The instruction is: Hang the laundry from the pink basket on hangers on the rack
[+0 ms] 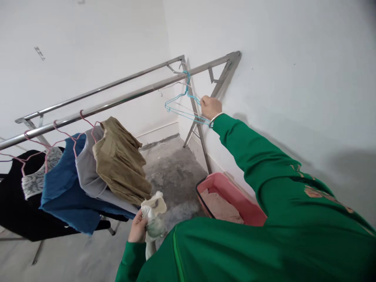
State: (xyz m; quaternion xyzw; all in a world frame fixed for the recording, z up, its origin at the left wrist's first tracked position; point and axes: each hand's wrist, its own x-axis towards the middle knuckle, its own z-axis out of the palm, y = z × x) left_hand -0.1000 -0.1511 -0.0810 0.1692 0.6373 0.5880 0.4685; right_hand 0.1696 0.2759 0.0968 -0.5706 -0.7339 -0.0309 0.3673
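Observation:
My right hand [211, 107], closed, grips the right-hand side of light-blue hangers [176, 110] whose hooks are still on the metal rail. Low in front of me, my left hand [137, 228] is closed on a cream-white garment [155, 220] that hangs bunched from the fingers; its kind is hard to make out. Just beyond that hand hangs an olive-brown garment [120, 158] on a pink hanger [89, 123].
The rail [126, 100] of a steel drying rack also carries grey [88, 168], blue [66, 188] and black [17, 199] garments. A pink basket [251, 205] with pale pink cloth [220, 207] stands by the right wall. Rack legs reach the concrete floor [176, 168].

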